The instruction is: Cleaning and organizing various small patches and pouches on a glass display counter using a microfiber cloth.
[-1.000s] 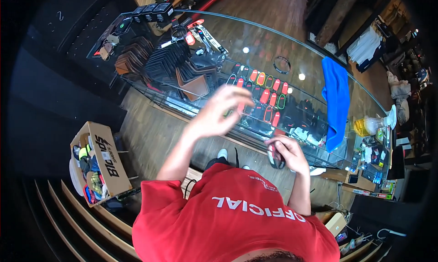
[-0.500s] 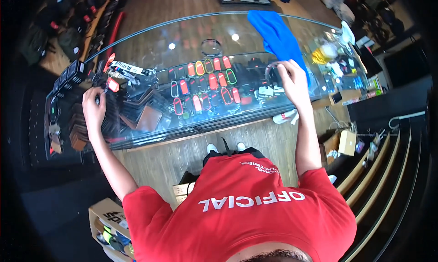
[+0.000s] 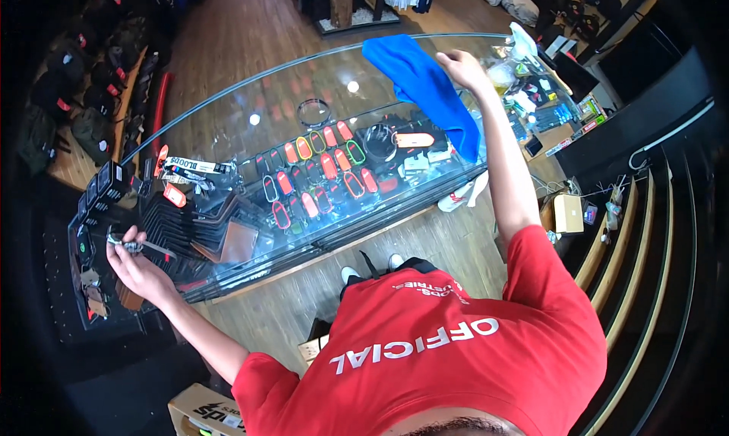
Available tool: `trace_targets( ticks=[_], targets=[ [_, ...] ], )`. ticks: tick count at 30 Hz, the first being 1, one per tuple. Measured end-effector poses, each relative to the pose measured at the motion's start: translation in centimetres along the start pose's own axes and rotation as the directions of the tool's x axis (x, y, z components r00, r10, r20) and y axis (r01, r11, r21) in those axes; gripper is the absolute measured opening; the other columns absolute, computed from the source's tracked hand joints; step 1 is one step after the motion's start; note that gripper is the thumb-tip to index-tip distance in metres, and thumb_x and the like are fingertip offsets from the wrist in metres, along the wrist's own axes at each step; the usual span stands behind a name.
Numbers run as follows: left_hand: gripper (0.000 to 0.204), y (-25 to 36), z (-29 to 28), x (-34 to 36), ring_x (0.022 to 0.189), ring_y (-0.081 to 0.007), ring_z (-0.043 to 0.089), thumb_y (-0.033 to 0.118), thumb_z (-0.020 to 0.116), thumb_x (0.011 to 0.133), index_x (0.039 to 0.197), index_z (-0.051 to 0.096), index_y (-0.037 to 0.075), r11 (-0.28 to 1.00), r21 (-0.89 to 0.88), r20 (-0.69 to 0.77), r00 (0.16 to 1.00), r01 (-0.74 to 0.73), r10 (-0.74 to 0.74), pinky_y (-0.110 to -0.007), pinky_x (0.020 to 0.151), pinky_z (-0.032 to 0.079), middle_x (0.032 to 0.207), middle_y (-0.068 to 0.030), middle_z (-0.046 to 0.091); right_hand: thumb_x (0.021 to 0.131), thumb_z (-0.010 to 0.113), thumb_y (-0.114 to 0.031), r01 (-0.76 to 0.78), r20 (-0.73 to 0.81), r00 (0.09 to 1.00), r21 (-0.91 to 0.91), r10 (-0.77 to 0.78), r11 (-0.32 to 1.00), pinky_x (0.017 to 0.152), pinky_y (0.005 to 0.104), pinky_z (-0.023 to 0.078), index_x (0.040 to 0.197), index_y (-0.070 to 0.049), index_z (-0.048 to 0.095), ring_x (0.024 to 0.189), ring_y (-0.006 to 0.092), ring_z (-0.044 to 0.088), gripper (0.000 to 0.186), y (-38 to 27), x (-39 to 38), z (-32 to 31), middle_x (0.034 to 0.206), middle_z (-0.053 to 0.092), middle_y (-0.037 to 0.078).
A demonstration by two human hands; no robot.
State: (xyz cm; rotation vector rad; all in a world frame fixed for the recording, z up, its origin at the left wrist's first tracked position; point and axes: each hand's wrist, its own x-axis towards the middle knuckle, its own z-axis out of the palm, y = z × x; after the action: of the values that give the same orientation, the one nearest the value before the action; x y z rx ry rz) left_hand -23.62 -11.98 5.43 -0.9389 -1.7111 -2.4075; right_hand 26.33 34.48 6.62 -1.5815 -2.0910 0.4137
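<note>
My left hand (image 3: 139, 275) is at the counter's left end, its fingers closed round a small, grey-patterned, strap-like piece (image 3: 125, 243). What its far end joins is not clear. My right hand (image 3: 462, 70) is over the far right side of the counter, beside the upper edge of a crumpled blue cloth (image 3: 418, 75). Its fingers are loosely bent and apart, with nothing visible in them. A coiled black belt-like band (image 3: 378, 142) with an orange tag (image 3: 414, 140) rests on the glass, left of the cloth's lower end.
The curved glass counter (image 3: 269, 79) displays rows of coloured key-holder-like loops (image 3: 328, 165). Dark and brown wallets (image 3: 238, 242) fan out at the left, near black boxes (image 3: 102, 189). Various supplies (image 3: 543, 105) crowd the right end. Shelves (image 3: 623, 261) stand at my right.
My right hand has left the coiled band and moved away over the cloth's far side. My left hand has shifted toward the near left with the strap-like piece. The view has turned.
</note>
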Motion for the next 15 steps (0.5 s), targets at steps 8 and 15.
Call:
trace_targets(
  ticks=[8, 15],
  targets=[
    [0.041, 4.1, 2.6, -4.5, 0.09, -0.0162, 0.046, 0.018, 0.046, 0.1, 0.137, 0.043, -0.001, 0.86, -0.491, 0.195, 0.98, 0.137, -0.044, -0.036, 0.09, 0.036, 0.094, -0.0054, 0.054, 0.087, 0.06, -0.047, -0.192, 0.043, 0.979, -0.11, 0.197, 0.975, 0.1, 0.0418, 0.046, 0.116, 0.004, 0.064, 0.121, 0.0357, 0.056, 0.06, -3.3, 10.9, 9.1, 0.127, 0.058, 0.025],
    [0.045, 5.6, 4.5, -9.7, 0.072, -0.0179, 0.051, 0.021, 0.047, 0.099, 0.137, 0.039, -0.002, 0.822, -0.514, 0.349, 0.935, 0.244, -0.059, -0.035, 0.078, 0.038, 0.083, -0.0072, 0.057, 0.061, 0.056, -0.003, -0.279, 0.136, 0.96, 0.528, 0.244, 0.802, 0.05, 0.0354, 0.036, 0.069, -0.003, 0.062, 0.062, 0.0192, 0.054, 0.01, -1.1, 10.9, 9.2, 0.071, 0.062, 0.009]
  ],
)
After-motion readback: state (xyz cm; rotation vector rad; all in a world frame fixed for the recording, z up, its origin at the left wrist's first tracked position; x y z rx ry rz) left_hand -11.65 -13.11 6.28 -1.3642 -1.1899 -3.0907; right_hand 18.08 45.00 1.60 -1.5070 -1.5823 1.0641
